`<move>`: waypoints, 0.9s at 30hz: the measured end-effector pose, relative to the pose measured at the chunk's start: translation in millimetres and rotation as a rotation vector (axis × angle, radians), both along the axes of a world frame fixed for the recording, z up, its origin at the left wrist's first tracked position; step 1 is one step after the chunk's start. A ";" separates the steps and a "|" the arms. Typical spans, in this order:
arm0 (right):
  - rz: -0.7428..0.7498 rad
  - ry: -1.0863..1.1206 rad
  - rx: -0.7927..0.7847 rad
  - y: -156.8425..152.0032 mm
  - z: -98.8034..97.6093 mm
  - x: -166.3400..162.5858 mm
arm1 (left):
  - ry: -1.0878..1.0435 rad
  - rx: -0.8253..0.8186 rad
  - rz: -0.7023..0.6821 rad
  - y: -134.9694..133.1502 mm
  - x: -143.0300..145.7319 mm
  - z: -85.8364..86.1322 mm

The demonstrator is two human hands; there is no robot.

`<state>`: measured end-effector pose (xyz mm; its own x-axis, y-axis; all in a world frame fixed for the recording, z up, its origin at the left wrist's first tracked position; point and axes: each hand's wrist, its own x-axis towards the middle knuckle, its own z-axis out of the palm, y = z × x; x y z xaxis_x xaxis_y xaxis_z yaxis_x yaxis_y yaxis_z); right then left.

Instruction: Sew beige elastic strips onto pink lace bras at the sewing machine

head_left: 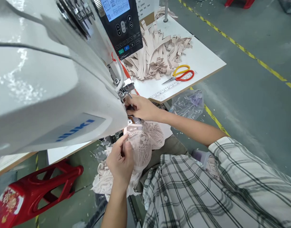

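A pale pink lace bra (pixel 139 148) hangs at the front of a white sewing machine (pixel 88 104), its upper edge by the needle area. My left hand (pixel 121 158) is closed, pinching the bra's edge and strap between thumb and fingers just below the machine head. Close to the presser foot, my right hand (pixel 143 108) reaches in from the right with its fingers curled together. The machine head partly hides those fingertips, so what they grip cannot be made out. A second lace cup (pixel 155 134) lies to the right of the first, over my lap.
Beige elastic strips (pixel 155 53) are piled on the white side table (pixel 204 58), with scissors (pixel 181 74) and a printed ruler (pixel 164 91) near its edge. A control panel (pixel 123 28) stands above. A red stool (pixel 41 190) is at lower left; a plastic bag (pixel 189 104) hangs below the table.
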<state>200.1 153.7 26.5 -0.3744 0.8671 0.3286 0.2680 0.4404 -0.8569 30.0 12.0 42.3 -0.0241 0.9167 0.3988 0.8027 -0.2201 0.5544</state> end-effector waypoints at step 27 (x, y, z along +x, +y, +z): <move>-0.029 0.016 0.050 -1.7 3.3 -0.5 | -0.091 -0.118 -0.016 24.4 -4.8 6.6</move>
<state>199.6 151.9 29.9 -0.3433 0.8601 0.3774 0.2679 0.4748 -0.8383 25.2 36.3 48.9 -0.0405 0.9577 0.2849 0.7447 -0.1612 0.6476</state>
